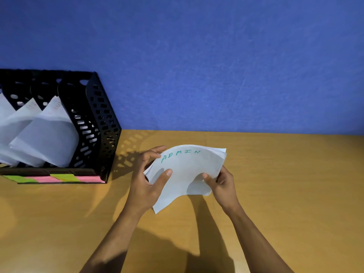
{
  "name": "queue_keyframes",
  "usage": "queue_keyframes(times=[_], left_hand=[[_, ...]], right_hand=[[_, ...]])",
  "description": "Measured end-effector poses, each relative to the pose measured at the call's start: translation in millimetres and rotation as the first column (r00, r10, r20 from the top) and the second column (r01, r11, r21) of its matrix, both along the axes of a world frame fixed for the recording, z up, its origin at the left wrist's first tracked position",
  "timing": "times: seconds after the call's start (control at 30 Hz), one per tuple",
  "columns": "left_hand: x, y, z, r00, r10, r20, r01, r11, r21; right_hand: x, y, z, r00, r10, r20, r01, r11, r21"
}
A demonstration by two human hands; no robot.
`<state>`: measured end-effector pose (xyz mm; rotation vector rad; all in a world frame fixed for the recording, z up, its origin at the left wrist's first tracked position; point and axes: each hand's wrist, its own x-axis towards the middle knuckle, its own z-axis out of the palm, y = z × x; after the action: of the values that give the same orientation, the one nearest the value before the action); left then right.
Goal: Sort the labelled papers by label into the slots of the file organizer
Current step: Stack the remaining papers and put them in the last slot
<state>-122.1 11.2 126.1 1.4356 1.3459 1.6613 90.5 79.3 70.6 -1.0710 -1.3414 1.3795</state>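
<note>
Both hands hold a small stack of white papers [189, 170] above the wooden table, bowed upward. The top sheet reads "ADMIN" in green marker. My left hand [146, 180] grips the stack's left edge, thumb on top and fingers curled behind. My right hand [222, 184] pinches the right edge, thumb on top. The black perforated file organizer [102, 123] stands at the left against the blue wall. White papers [45, 138] lean in its slots, while the rightmost slot shows none. Green and pink sticky labels [59, 178] run along its front base; their writing is unreadable.
The wooden table [285, 194] stretches to the right and toward me. A blue wall [216, 66] rises behind it. The organizer's left part is cut off by the frame edge.
</note>
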Motion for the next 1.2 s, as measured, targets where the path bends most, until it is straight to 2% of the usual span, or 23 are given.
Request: queue_keyframes(times=[0.37, 0.53, 0.67, 0.77, 0.83, 0.9, 0.97, 1.1, 1.2], left_hand=[[-1, -11, -12, 0.993, 0.047, 0.104, -0.041, 0.997, -0.067], [-3, -17, -31, 0.953, 0.224, 0.204, -0.167, 0.95, -0.263], [-17, -18, -34, 0.912, 0.375, 0.165, -0.32, 0.904, -0.285], [-27, -19, -33, 0.839, 0.516, 0.173, -0.442, 0.832, -0.335], [-32, -24, -29, 0.813, 0.575, 0.091, -0.52, 0.787, -0.333], [-32, -32, -23, 0.824, 0.564, -0.051, -0.557, 0.791, -0.253], [-29, -39, -16, 0.866, 0.486, -0.116, -0.499, 0.838, -0.218], [-19, -51, -4, 0.961, 0.277, -0.029, -0.272, 0.914, -0.3], [-18, -59, 6, 0.975, 0.218, 0.043, -0.191, 0.919, -0.345]], right_hand=[[-2, -1, -3, 0.998, 0.069, -0.002, -0.069, 0.986, -0.152], [-10, -8, -2, 0.993, 0.088, 0.074, -0.074, 0.982, -0.175], [-22, -20, 0, 0.996, 0.036, 0.083, -0.025, 0.991, -0.135], [-35, -22, 5, 0.995, -0.023, 0.094, 0.034, 0.992, -0.119], [-47, -23, 10, 0.995, -0.067, 0.079, 0.076, 0.99, -0.119], [-61, -23, 16, 0.992, -0.103, 0.066, 0.11, 0.989, -0.103], [-79, -28, 25, 0.995, -0.091, 0.033, 0.093, 0.992, -0.079], [-122, -44, 45, 0.997, 0.051, -0.049, -0.051, 0.999, -0.005], [-149, -59, 60, 0.982, 0.189, -0.003, -0.188, 0.975, 0.119]])
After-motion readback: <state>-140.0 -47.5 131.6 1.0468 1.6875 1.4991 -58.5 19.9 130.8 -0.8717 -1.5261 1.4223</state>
